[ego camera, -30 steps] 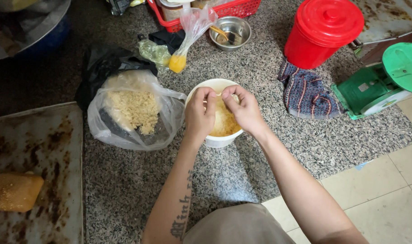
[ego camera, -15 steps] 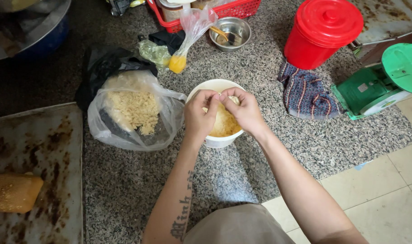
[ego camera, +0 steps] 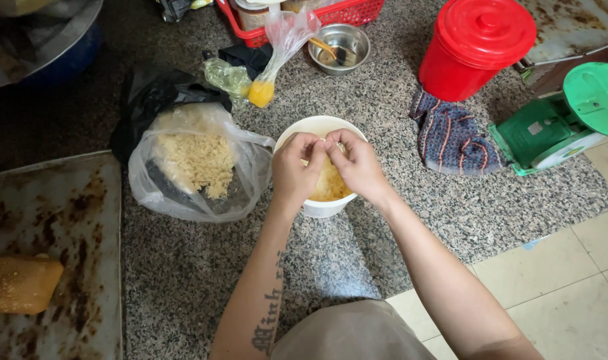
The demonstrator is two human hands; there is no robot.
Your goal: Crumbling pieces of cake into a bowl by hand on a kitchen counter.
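White bowl [ego camera: 317, 208]: round, set on the speckled granite surface [ego camera: 357, 100], holding a yellow crumbly filling [ego camera: 331, 183]. Directly beneath both grips.

Left hand [ego camera: 296, 168] and right hand [ego camera: 359, 163]: held over the bowl, fingertips meeting at its middle, each grip pinched closed on a small pale morsel too small to tell apart from the filling.

Clear plastic bag [ego camera: 194, 167]: just left of the grips, mouth open, touching the bowl's side, part-filled with pale crumbs, lying on a black bag [ego camera: 151, 100].

Small knotted bag [ego camera: 277, 57]: beyond the grips, yellow liquid in its tip.

Steel bowl [ego camera: 337, 47]: beyond the grips, beside a red basket [ego camera: 344, 12].

Striped cloth [ego camera: 454, 140]: right of the grips, crumpled, apart from the bowl.

Red lidded bucket [ego camera: 481, 43]: beyond the cloth.

Green kitchen scale [ego camera: 564, 117]: far right, at the surface's edge.

Stained metal tray [ego camera: 57, 253]: far left, nearer than the grips, carrying a golden loaf [ego camera: 17, 283].
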